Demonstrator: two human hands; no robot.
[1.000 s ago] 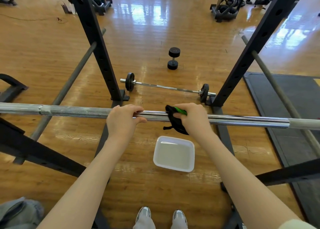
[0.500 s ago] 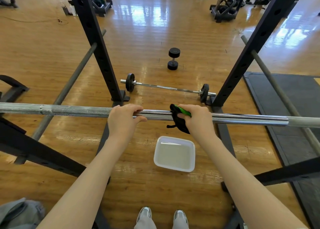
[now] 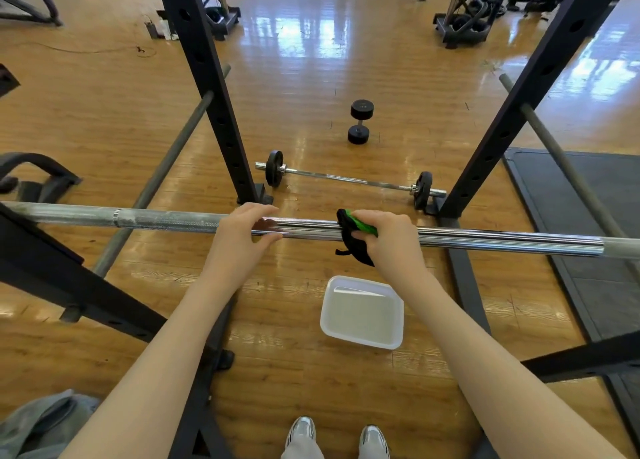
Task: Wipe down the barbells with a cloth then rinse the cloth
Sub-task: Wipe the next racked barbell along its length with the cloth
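Gripping barbell [image 3: 485,242]: left hand [image 3: 239,236] bare, right hand [image 3: 391,240] fingers [image 3: 363,220] curled over cloth [image 3: 353,240].

Bright daylight glares off the glossy wooden floor [image 3: 322,39]; sharp focus, wide-angle bending at edges.

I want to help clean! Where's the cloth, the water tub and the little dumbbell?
cloth [image 3: 356,247]: head view, black part hanging below the bar.
water tub [image 3: 326,314]: head view, its white left rim.
dumbbell [image 3: 362,109]: head view, its far black head.

A wooden floor [image 3: 311,77] carries a white tray [image 3: 362,312], dumbbell [image 3: 360,121], small barbell [image 3: 349,179].
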